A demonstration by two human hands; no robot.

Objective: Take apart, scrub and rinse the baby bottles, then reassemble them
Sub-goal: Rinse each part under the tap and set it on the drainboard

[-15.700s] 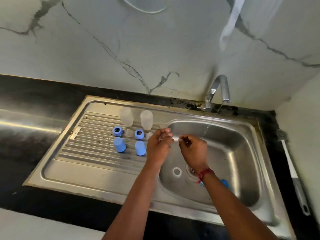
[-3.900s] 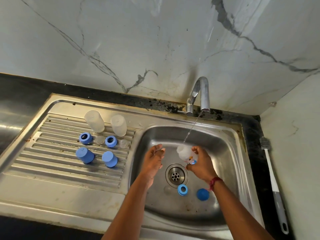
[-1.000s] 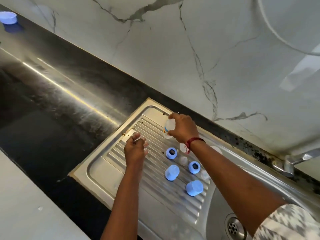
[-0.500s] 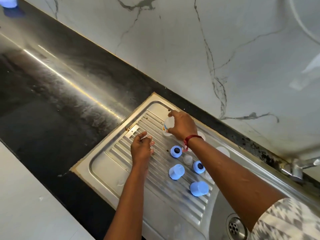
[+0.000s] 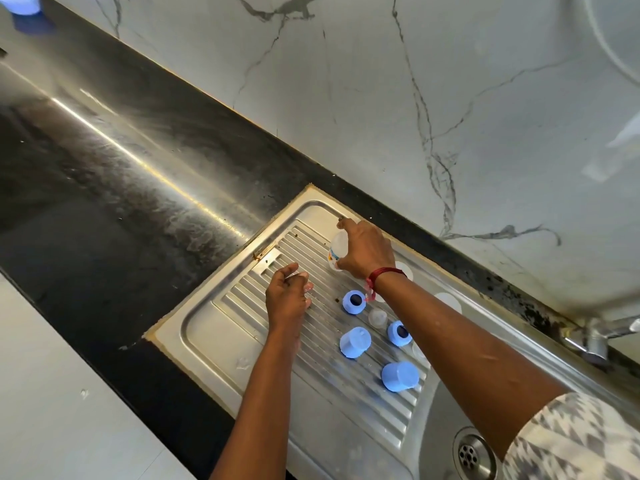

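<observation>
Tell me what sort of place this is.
Probably a home kitchen: a steel sink with ribbed drainboard, a tap at the marble-look wall, a dark stone worktop. The right hand holds a baby bottle there.

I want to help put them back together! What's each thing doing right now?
bottle, no blue ring showing, gripped by the right hand
left hand, fingers curled; can't tell if holding anything
blue rings, unscrewed, lying on the draining board
blue caps, off, standing there
clear teat, loose between the rings

Clear bottle (image 5: 337,248) near blue caps (image 5: 355,342)
</observation>
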